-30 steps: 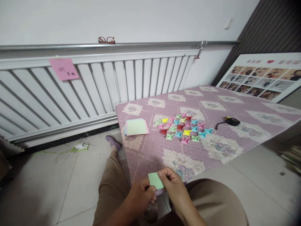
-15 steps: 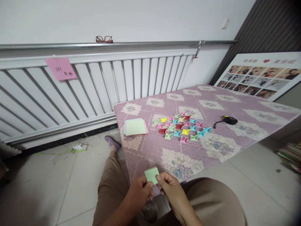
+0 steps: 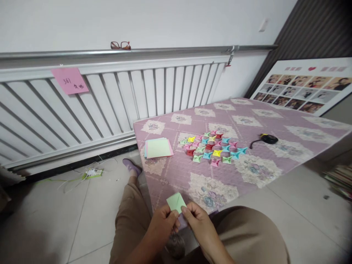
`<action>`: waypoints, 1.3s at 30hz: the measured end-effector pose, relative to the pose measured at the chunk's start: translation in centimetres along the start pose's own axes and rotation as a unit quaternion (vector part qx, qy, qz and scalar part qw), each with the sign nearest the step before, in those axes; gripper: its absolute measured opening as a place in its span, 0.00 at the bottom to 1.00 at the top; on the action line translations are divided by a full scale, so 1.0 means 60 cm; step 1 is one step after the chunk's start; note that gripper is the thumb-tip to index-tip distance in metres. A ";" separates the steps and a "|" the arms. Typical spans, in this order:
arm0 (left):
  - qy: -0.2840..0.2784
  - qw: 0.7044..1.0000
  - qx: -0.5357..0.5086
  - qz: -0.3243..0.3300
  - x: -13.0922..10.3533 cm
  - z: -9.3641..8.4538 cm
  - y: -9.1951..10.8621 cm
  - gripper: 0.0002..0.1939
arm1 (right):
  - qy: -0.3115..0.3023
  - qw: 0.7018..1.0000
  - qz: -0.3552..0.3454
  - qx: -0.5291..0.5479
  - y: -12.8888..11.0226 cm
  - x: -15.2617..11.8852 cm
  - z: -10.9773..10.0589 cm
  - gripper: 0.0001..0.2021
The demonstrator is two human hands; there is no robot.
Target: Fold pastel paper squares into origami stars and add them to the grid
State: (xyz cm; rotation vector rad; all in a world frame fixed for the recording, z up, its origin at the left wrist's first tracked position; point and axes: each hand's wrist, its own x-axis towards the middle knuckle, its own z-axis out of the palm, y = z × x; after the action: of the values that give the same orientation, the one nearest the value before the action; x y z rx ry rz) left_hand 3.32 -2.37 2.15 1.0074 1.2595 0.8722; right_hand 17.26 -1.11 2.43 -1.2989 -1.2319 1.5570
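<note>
A small folded square of light green paper (image 3: 176,202) is pinched between both my hands, just over the near corner of the table. A crease runs diagonally across its face. My left hand (image 3: 164,222) grips its lower left edge, thumb on top. On the lower right edge, my right hand (image 3: 195,217) closes with the thumb pressed on the paper. Farther off on the cloth lie several small folded paper pieces (image 3: 209,147) in pink, red, yellow, blue and green, set in rows. Left of them is a stack of coloured paper sheets (image 3: 157,148), pale green uppermost.
A purple floral tablecloth (image 3: 176,176) covers the table. To the right lies a black object with a cord (image 3: 268,139). Behind stand a white radiator (image 3: 154,88) and a pipe carrying glasses (image 3: 120,45). A power strip (image 3: 93,173) with cables is on the floor, left.
The green paper has turned slightly and moved a little up and left in my fingers, showing more of its face. Both hands keep their hold.
</note>
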 end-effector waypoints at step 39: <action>0.046 0.760 0.538 0.362 0.042 -0.028 -0.047 0.18 | -0.020 0.939 -0.080 -0.333 -0.006 0.130 -0.060 0.09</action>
State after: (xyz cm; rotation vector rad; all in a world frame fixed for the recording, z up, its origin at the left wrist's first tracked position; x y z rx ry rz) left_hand 1.91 -0.79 -1.39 2.5294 1.4701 0.7052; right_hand 19.18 7.10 0.71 -1.5206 -1.9416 1.0811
